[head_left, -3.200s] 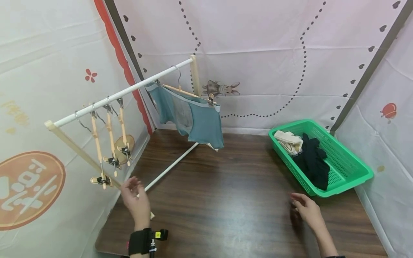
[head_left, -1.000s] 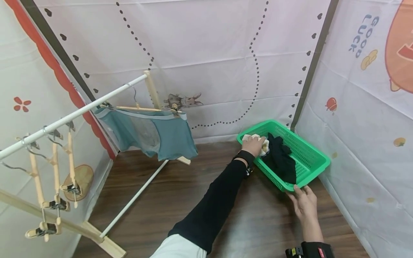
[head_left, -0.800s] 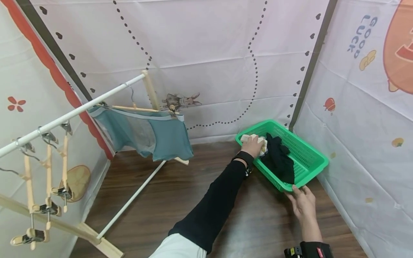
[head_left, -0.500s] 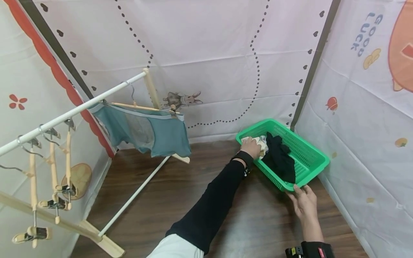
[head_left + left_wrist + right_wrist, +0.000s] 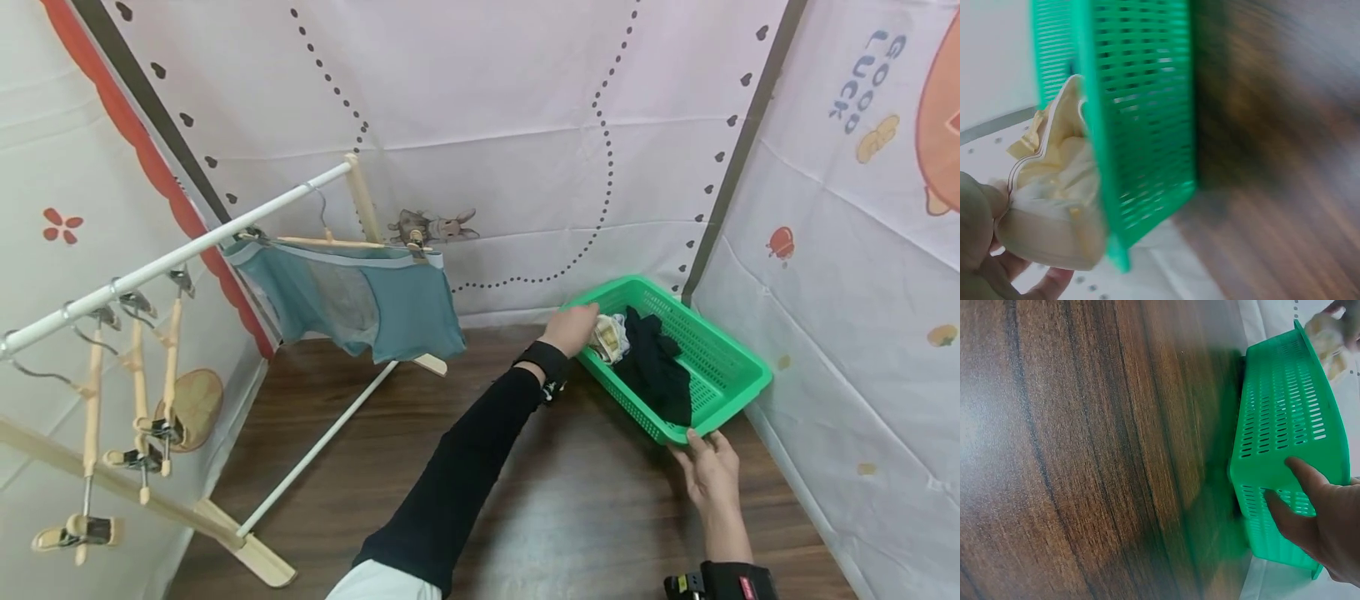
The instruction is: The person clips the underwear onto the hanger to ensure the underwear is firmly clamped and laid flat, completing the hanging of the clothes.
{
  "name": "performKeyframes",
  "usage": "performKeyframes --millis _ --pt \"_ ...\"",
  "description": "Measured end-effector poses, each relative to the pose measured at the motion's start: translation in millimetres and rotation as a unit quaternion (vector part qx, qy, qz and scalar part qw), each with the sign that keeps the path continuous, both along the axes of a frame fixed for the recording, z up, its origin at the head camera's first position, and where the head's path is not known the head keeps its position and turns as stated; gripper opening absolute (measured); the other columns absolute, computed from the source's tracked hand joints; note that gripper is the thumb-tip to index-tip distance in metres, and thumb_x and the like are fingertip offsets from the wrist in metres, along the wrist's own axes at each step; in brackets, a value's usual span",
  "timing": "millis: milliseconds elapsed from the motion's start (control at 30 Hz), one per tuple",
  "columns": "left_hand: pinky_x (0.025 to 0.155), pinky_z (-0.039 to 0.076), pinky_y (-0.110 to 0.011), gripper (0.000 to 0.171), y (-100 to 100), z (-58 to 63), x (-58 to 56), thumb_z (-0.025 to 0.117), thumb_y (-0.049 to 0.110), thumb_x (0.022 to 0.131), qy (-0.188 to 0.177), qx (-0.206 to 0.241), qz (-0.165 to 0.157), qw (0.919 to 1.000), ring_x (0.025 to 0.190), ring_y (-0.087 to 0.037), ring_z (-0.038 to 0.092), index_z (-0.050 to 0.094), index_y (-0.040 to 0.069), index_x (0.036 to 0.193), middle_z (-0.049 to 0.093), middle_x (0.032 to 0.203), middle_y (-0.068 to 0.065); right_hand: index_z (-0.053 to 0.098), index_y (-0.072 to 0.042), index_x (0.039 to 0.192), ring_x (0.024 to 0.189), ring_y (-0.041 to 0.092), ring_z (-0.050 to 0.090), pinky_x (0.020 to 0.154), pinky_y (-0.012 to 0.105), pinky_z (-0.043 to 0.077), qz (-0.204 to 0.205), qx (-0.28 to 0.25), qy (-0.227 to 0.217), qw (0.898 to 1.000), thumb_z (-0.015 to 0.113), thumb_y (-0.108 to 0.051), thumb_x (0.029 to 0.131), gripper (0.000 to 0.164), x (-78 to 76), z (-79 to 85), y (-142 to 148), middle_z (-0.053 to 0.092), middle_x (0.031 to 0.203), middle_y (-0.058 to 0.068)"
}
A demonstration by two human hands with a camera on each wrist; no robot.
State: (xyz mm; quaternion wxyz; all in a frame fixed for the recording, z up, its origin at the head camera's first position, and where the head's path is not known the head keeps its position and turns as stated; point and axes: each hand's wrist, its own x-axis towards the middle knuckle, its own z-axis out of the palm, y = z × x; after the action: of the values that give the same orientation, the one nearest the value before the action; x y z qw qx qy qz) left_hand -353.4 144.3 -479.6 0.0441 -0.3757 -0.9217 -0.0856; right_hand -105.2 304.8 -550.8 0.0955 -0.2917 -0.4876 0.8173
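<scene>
A green perforated basket (image 5: 731, 354) stands on the table at the right in the head view. In it lie a crumpled black garment (image 5: 656, 371) and a cream-and-yellow garment (image 5: 609, 337), whose exact kind is unclear. My left hand (image 5: 572, 327) is at the basket's far left rim. The left wrist view shows its thumb and fingers pinching the edge of the cream-and-yellow garment (image 5: 1054, 231), which bulges up over the rim. At the near corner my right hand (image 5: 711, 475) grips the basket's rim, with fingers (image 5: 1294, 515) against the outer wall.
A drying rack with a white rail (image 5: 187, 252) stands at the left. Blue-grey boxer briefs (image 5: 412, 308) hang there from a clip hanger. Several wooden clip hangers (image 5: 92, 400) hang nearer. Patterned white cloth walls (image 5: 487, 75) surround the dark wooden table (image 5: 570, 500).
Both hands have come to the basket from over the table. My left hand has taken hold of the cream-and-yellow garment and shifted slightly left, uncovering more of it. The right hand stays on the corner.
</scene>
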Motion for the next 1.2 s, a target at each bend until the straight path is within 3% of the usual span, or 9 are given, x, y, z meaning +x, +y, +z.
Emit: performKeyframes --millis 67,167,367,500,600,733,833,1000,1200 --pt "0.059 0.049 -0.028 0.018 -12 9.8 -1.2 0.046 0.023 0.110 -0.004 0.067 -0.001 0.9977 0.076 -0.016 0.064 0.061 0.013 0.112 0.065 0.091 -0.003 -0.002 -0.012 0.164 0.146 0.014 0.030 0.106 0.023 0.045 0.004 0.007 0.001 1.000 0.041 -0.016 0.109 0.070 1.0 -0.4 -1 0.001 0.170 0.011" --pt "0.062 0.050 -0.027 0.022 -30 31.1 -0.2 0.044 0.025 0.111 -0.026 0.151 0.009 0.9882 0.081 -0.017 0.065 0.061 0.011 0.113 0.066 0.096 -0.005 0.003 -0.012 0.164 0.142 0.010 0.034 0.106 0.023 0.045 0.003 0.008 -0.002 1.000 0.041 -0.018 0.109 0.068 1.3 -0.4 -1 0.006 0.169 0.009" --pt "0.069 0.053 -0.024 0.025 -73 81.9 15.8 0.047 0.024 0.110 -0.055 0.280 0.014 0.9583 0.085 -0.017 0.064 0.062 0.005 0.112 0.069 0.101 -0.009 0.007 -0.014 0.164 0.130 0.002 0.045 0.106 0.023 0.045 0.002 -0.007 -0.005 1.000 0.046 -0.021 0.107 0.070 0.9 2.5 -1 0.013 0.166 0.006" --pt "0.072 0.052 -0.021 0.023 -103 102.3 34.1 0.049 0.023 0.109 -0.074 0.302 0.003 0.9503 0.087 -0.015 0.062 0.063 0.005 0.111 0.069 0.102 -0.008 0.006 -0.017 0.165 0.124 -0.002 0.048 0.105 0.022 0.045 0.001 -0.024 -0.006 1.000 0.049 -0.023 0.105 0.073 2.9 4.9 0 0.012 0.167 0.004" --pt "0.067 0.049 -0.022 0.021 -128 102.3 49.0 0.051 0.023 0.109 -0.079 0.285 0.005 0.9553 0.081 -0.015 0.059 0.063 0.005 0.109 0.067 0.097 -0.007 0.004 -0.018 0.165 0.130 0.000 0.044 0.106 0.022 0.045 0.004 -0.031 -0.002 1.000 0.049 -0.023 0.105 0.075 4.0 5.3 -1 0.010 0.168 0.002" --pt "0.059 0.046 -0.024 0.018 -158 79.2 68.6 0.054 0.024 0.107 -0.078 0.257 0.024 0.9630 0.071 -0.015 0.055 0.062 0.008 0.104 0.063 0.086 -0.004 0.000 -0.020 0.164 0.140 0.004 0.035 0.105 0.021 0.045 0.010 -0.026 -0.005 1.000 0.047 -0.023 0.106 0.075 6.3 4.3 -3 0.003 0.170 0.000" --pt "0.056 0.047 -0.022 0.016 -177 46.5 84.1 0.056 0.024 0.106 -0.070 0.230 0.047 0.9696 0.068 -0.011 0.054 0.063 0.010 0.103 0.062 0.085 0.000 0.000 -0.021 0.164 0.137 0.003 0.037 0.103 0.021 0.047 0.011 -0.021 -0.014 1.000 0.047 -0.023 0.106 0.075 8.4 4.0 -2 0.001 0.171 0.000" --pt "0.051 0.044 -0.020 0.014 -200 -13.1 116.5 0.056 0.026 0.106 -0.089 0.175 0.070 0.9780 0.064 -0.006 0.052 0.063 0.014 0.102 0.059 0.084 0.005 0.004 -0.022 0.165 0.112 -0.007 0.052 0.101 0.020 0.048 -0.004 -0.030 -0.030 0.999 0.052 -0.027 0.103 0.078 10.2 7.1 0 0.006 0.170 0.000" --pt "0.056 0.040 -0.024 0.016 -232 -67.6 149.2 0.060 0.029 0.104 -0.148 0.127 0.089 0.9768 0.065 -0.009 0.046 0.060 0.015 0.097 0.052 0.080 0.003 0.010 -0.023 0.164 0.110 -0.007 0.052 0.099 0.019 0.049 0.006 -0.043 -0.028 0.999 0.055 -0.028 0.101 0.078 6.3 8.3 -3 0.018 0.165 -0.004"
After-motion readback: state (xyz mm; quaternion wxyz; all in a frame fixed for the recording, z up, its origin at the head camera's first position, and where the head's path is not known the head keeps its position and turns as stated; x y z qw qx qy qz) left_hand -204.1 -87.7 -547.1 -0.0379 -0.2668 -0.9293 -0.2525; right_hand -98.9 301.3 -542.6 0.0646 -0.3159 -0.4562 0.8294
